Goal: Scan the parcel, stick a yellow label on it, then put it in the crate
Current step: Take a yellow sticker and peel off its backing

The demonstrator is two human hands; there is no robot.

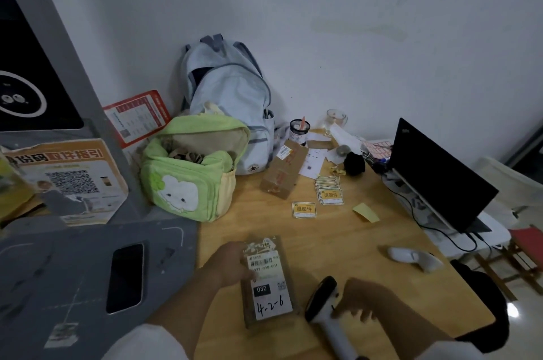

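Left hand (232,264) reaches in from the lower left, forearm bare, a white sleeve bunched at the upper arm near the bottom edge. The palm faces down, and its fingers (248,273) curl onto the left edge of the parcel (269,283), thumb side pressing its top face. Right hand (357,299) comes in from the lower right, wrist bent, forearm angled up from the corner. Its fingers (363,315) are spread loosely and blurred, lying against the upper part of the scanner (327,311) handle; whether they clamp it or only touch it is not clear
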